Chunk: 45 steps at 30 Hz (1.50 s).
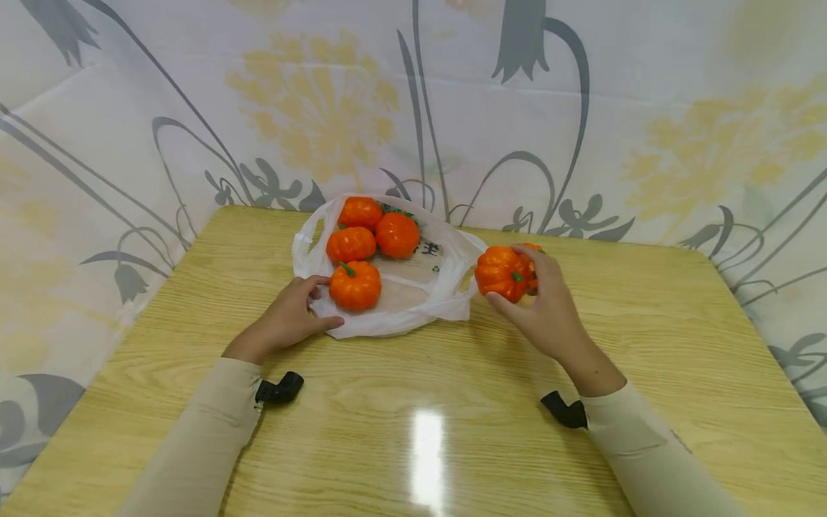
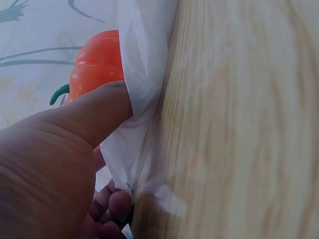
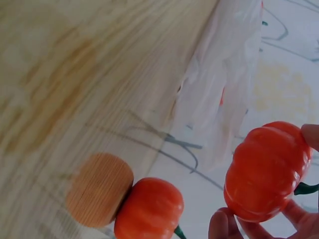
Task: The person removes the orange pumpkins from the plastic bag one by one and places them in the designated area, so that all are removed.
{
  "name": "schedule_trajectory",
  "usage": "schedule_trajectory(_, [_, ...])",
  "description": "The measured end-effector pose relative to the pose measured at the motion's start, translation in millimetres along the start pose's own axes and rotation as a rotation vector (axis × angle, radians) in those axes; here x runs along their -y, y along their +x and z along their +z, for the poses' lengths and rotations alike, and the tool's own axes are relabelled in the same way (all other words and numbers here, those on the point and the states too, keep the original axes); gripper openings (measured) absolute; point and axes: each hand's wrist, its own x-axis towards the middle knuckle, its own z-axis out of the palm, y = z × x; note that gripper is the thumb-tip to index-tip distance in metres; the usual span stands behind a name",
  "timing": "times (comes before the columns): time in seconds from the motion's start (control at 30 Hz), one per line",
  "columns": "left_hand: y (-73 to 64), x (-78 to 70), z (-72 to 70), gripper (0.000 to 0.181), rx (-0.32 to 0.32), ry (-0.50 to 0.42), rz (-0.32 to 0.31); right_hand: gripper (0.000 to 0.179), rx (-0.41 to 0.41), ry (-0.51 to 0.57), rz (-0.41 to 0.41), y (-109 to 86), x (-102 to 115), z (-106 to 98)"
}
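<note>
Pumpkin (image 1: 500, 274) gripped by right hand (image 1: 549, 305) beside bag (image 1: 442, 301); left hand (image 1: 291, 316) pinches bag's near-left rim; wide tabletop (image 1: 362, 424) extends nearer.

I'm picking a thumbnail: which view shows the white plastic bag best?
The head view: looking down on the white plastic bag, it shows its opening and most of its outline. The left wrist view shows only part of its edge, at the left hand; the right wrist view shows one side from outside.
</note>
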Motion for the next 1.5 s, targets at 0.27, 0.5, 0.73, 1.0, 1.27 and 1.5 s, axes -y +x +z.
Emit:
schedule_trajectory(0.27, [-1.4, 0.9, -1.1, 0.075, 0.007, -0.005, -0.011, 0.073, -0.03, 0.0, 0.027, 0.3, -6, -11])
schedule_trajectory(0.5, [0.0, 0.0, -2.5, 0.075, -0.006, 0.002, -0.005, 0.074, -0.094, -0.067, 0.041, 4.2, -9, -24])
schedule_trajectory(0.73, [-2.2, 3.2, -2.5, 0.075, -0.008, -0.018, -0.012, 0.075, -0.143, -0.066, 0.048, 9.9, -14, -34])
schedule_trajectory(1.0, [0.5, 2.2, -1.1, 0.076, -0.007, -0.011, 0.002, 0.077, -0.179, -0.067, 0.097, 10.7, -27, -46])
schedule_trajectory(1.27, [2.1, -1.5, 0.0, 0.076, 0.003, -0.007, -0.001, 0.078, -0.185, -0.072, 0.142, 9.8, -39, -52])
schedule_trajectory(1.5, [0.6, -2.3, -0.8, 0.075, -0.004, -0.007, -0.003, 0.079, -0.187, -0.084, 0.177, 12.2, -47, -56])
